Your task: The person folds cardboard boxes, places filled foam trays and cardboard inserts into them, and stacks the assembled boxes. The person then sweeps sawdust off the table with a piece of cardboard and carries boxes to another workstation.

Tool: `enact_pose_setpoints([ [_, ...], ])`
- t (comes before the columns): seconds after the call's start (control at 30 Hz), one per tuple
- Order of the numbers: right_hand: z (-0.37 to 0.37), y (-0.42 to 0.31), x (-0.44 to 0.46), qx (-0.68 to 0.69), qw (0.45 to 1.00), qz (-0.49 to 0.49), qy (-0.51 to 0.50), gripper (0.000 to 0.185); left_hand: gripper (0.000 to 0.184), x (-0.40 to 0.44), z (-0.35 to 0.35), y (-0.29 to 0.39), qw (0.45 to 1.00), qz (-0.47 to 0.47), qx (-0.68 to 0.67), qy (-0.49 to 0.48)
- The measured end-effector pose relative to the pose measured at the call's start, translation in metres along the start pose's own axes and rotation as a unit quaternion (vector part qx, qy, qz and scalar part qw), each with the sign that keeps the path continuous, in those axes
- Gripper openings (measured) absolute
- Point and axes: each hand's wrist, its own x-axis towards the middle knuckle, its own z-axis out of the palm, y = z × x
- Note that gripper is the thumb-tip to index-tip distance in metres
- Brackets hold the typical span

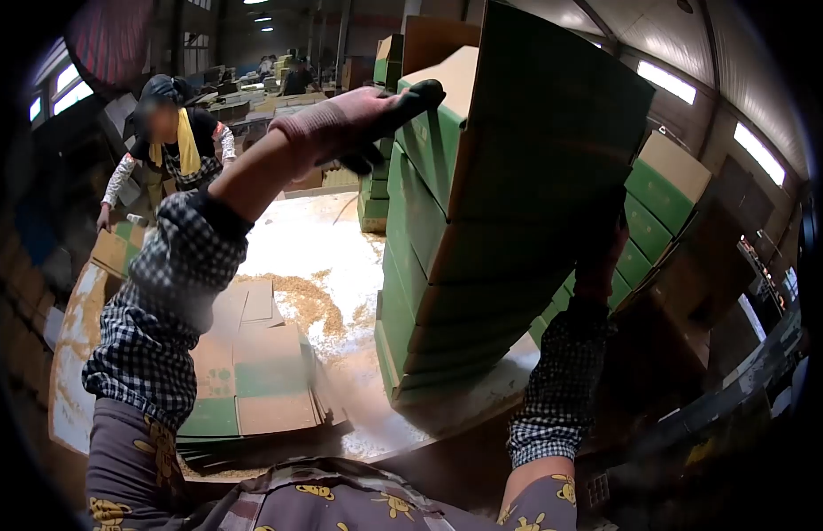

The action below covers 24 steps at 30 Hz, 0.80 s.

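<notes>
A tall stack of green and brown cardboard boxes (pixel 509 283) rises in front of me, its top box (pixel 535 80) with a flap standing up. My left hand (pixel 363 124), in a pink glove with dark fingers, reaches to the upper left corner of that box. Its fingers are stretched out and the fingertips lie at the box's edge, with the thumb apart. On the stack's right side my right hand (pixel 609 252) is raised against the boxes. Deep shadow hides its fingers.
Flattened cardboard boxes (pixel 270 372) lie on the pale worktable (pixel 358 257), which is strewn with brown crumbs. More green boxes (pixel 655 199) are stacked to the right and behind. Across the table at left, a person (pixel 177 133) handles a smaller box (pixel 119 248).
</notes>
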Motion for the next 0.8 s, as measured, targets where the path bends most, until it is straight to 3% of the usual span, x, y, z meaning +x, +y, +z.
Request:
enact_pose_setpoints([
  [0.03,-0.004,-0.002,-0.005,-0.047,0.999,0.011,0.004,0.049,0.068,0.017,0.009,-0.003,0.900,0.237,0.315,0.186],
  [0.07,-0.011,-0.002,-0.006,-0.046,0.999,0.014,0.015,0.049,0.069,0.027,0.019,-0.012,0.860,0.381,0.239,0.241],
  [0.1,-0.016,-0.004,-0.009,-0.127,0.991,-0.044,-0.004,0.050,0.066,0.015,0.028,-0.009,0.886,0.422,0.127,0.147],
  [0.13,-0.023,-0.002,-0.012,-0.208,0.973,-0.098,-0.023,0.052,0.063,0.014,0.033,-0.009,0.883,0.440,0.108,0.121],
  [0.17,-0.028,0.007,-0.029,-0.210,0.973,-0.091,-0.011,0.052,0.059,0.012,0.039,-0.009,0.880,0.457,0.089,0.094],
  [0.23,-0.020,0.027,-0.101,-0.253,0.941,-0.223,0.019,0.054,0.059,0.001,0.040,-0.011,0.903,0.418,0.067,0.072],
  [0.27,-0.035,0.057,-0.160,-0.242,0.955,-0.162,0.056,0.062,0.065,-0.002,0.038,-0.011,0.906,0.414,0.068,0.054],
  [0.3,-0.064,0.096,-0.228,-0.331,0.935,-0.107,0.072,0.072,0.073,-0.009,0.032,-0.016,0.902,0.420,0.089,0.033],
  [0.33,-0.056,0.100,-0.288,-0.377,0.925,0.011,0.056,0.088,0.081,-0.022,0.025,-0.020,0.885,0.446,0.134,0.016],
  [0.37,-0.047,0.104,-0.348,-0.428,0.894,0.128,0.026,0.103,0.090,-0.031,0.019,-0.026,0.860,0.474,0.188,0.006],
  [0.4,-0.056,0.155,-0.414,-0.504,0.840,0.199,-0.037,0.114,0.099,-0.042,0.012,-0.030,0.835,0.501,0.228,-0.006],
  [0.43,-0.064,0.205,-0.479,-0.573,0.770,0.256,-0.115,0.124,0.086,-0.055,0.009,-0.036,0.774,0.488,0.386,0.121],
  [0.47,-0.032,0.164,-0.475,-0.513,0.790,0.327,-0.078,0.130,0.076,-0.055,0.005,-0.042,0.751,0.477,0.420,0.179],
  [0.5,-0.015,0.183,-0.479,-0.500,0.794,0.343,-0.046,0.134,0.067,-0.055,0.002,-0.048,0.727,0.460,0.452,0.235],
  [0.53,-0.007,0.204,-0.485,-0.540,0.771,0.333,-0.056,0.129,0.065,-0.052,-0.007,-0.056,0.688,0.468,0.504,0.230],
  [0.57,0.001,0.229,-0.490,-0.653,0.692,0.284,-0.121,0.124,0.062,-0.049,-0.015,-0.065,0.646,0.477,0.552,0.225],
  [0.6,0.014,0.260,-0.490,-0.822,0.499,0.199,-0.187,0.119,0.062,-0.038,-0.015,-0.064,0.607,0.489,0.585,0.224],
  [0.63,0.020,0.293,-0.486,-0.944,0.219,0.123,-0.213,0.114,0.061,-0.026,-0.015,-0.063,0.566,0.502,0.615,0.224],
  [0.67,0.020,0.298,-0.467,-0.955,-0.090,0.091,-0.266,0.109,0.059,-0.014,-0.014,-0.069,0.681,0.505,0.483,0.220],
  [0.7,0.020,0.305,-0.449,-0.867,-0.381,0.035,-0.318,0.103,0.058,-0.001,-0.010,-0.065,0.734,0.494,0.416,0.210],
  [0.73,0.009,0.319,-0.435,-0.846,-0.461,0.034,-0.266,0.091,0.057,0.011,-0.005,-0.062,0.780,0.483,0.342,0.203],
  [0.77,-0.006,0.337,-0.422,-0.816,-0.537,0.030,-0.210,0.079,0.054,0.038,0.018,-0.041,0.635,0.548,0.496,0.226],
  [0.8,-0.026,0.361,-0.420,-0.781,-0.607,0.019,-0.150,0.067,0.052,0.061,0.038,-0.028,0.554,0.563,0.570,0.227],
])
